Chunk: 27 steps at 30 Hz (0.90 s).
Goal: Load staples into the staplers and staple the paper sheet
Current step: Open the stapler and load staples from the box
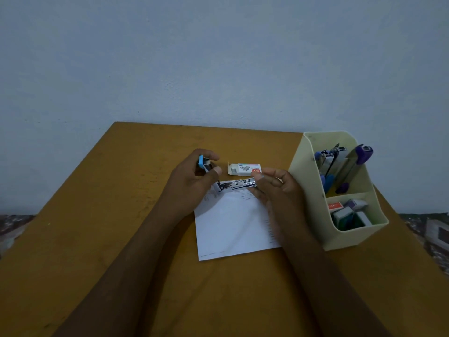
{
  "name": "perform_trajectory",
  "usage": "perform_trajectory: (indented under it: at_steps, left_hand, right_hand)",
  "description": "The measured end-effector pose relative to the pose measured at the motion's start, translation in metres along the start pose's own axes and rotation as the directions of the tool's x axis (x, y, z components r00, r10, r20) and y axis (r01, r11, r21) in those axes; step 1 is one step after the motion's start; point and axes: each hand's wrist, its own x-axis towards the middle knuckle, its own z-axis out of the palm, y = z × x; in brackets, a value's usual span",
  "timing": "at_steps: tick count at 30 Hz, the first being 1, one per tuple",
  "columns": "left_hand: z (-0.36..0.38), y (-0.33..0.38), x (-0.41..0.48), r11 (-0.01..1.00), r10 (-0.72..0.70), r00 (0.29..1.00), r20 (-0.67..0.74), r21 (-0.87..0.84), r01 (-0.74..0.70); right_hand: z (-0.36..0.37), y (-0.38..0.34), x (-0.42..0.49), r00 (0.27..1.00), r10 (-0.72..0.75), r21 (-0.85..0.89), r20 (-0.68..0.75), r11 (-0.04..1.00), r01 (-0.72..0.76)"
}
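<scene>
One opened stapler (238, 184), three staplers (363, 154) in one organizer (349, 237), one paper sheet (233, 227), one loose staple box (245, 168).

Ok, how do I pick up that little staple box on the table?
Come from above and pinch the staple box across its two long sides, near the middle. It lies flat, and its left end is open with staples showing, so keep it level.

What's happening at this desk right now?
A person has a blue stapler swung open above the paper sheet. The left hand grips its blue end; the right hand pinches the tip of the metal magazine. An open staple box lies on the table just beyond. Spare staplers stand in a cream organizer to the right. Whether staples are loaded is unclear.
</scene>
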Motion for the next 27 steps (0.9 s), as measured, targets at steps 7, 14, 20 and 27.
perform_trajectory:
  at_steps: [7,14,20,27]
  left_hand:
    - [-0.017,0.007,-0.001,0.998,-0.056,0.998,0.005,0.007,0.056]
    - [-0.026,0.011,-0.005,0.989,-0.140,0.987,0.081,-0.032,0.143]
    - [-0.025,0.013,-0.007,0.975,-0.156,0.971,0.183,-0.126,0.181]
    - [-0.022,0.014,-0.008,0.996,-0.084,0.987,0.140,-0.018,0.087]
  right_hand:
    - [0.001,0.000,0.000,1.000,-0.005,0.042,-0.005,0.999,0.005]
    - [0.002,-0.005,-0.002,0.999,-0.015,0.168,0.031,0.986,0.010]
    - [0.001,-0.004,-0.001,0.998,-0.009,0.129,0.061,0.992,0.001]
    - [0.000,-0.004,-0.002,0.997,-0.012,0.112,0.076,0.994,0.004]
